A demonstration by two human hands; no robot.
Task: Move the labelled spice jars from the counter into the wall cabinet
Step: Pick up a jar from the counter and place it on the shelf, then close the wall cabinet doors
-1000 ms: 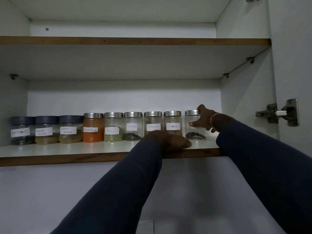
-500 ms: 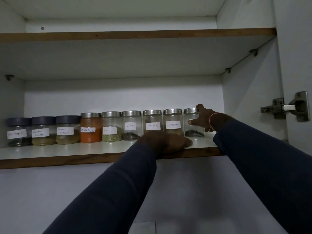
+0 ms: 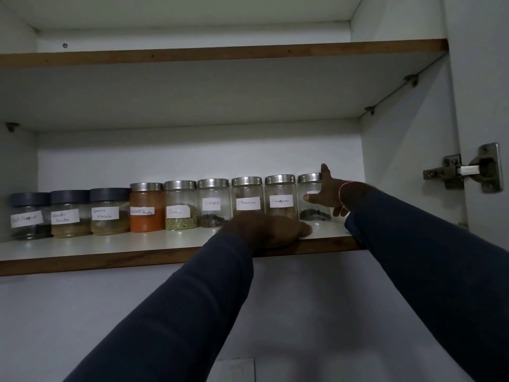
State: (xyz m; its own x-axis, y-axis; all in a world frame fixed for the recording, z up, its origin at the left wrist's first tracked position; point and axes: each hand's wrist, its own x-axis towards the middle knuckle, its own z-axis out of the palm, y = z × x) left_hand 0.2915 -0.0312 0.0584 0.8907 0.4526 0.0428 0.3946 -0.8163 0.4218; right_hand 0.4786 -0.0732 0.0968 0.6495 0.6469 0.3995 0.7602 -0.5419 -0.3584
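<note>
nine labelled spice jars (image 3: 180, 205) stand in one row on the lower shelf (image 3: 82, 250) of the wall cabinet (image 3: 399, 161). right hand (image 3: 332, 198), fingers spread, touches the rightmost jar (image 3: 314, 209); left hand (image 3: 271, 230) lies flat on the shelf edge. glass: rigid, smooth, breakable, probably light; best gripped round the body, below the metal lid (image 3: 308, 178)

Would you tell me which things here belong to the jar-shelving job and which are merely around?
Job: the nine labelled jars on the lower shelf; the end jar, touched by the right hand.
Just there: door hinge; upper shelf; left hand resting on the shelf edge.
</note>
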